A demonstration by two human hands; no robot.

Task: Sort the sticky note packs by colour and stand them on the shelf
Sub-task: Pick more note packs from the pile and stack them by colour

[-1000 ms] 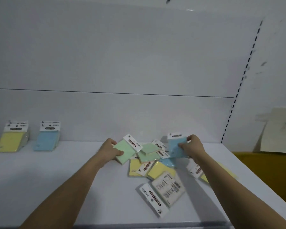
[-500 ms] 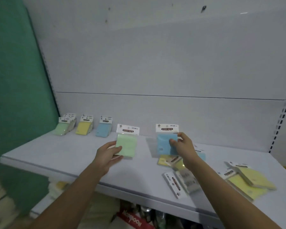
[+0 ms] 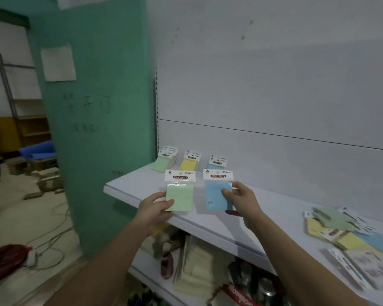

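Green sticky note pack (image 3: 180,193) is pinched upright at its lower corner by the left hand (image 3: 153,209), while the right hand (image 3: 241,200) pinches a blue sticky note pack (image 3: 217,192) by its edge, both above the white shelf (image 3: 263,219). Beyond the hands stand 3 sorted rows (green (image 3: 165,161), yellow (image 3: 189,162), blue (image 3: 217,162)); an unsorted pile (image 3: 345,235) lies right of the right hand.

My left hand (image 3: 154,207) holds green pack (image 3: 180,196), right hand (image 3: 241,200) blue pack (image 3: 217,195), both above shelf (image 3: 274,208) w/ sorted rows behind.
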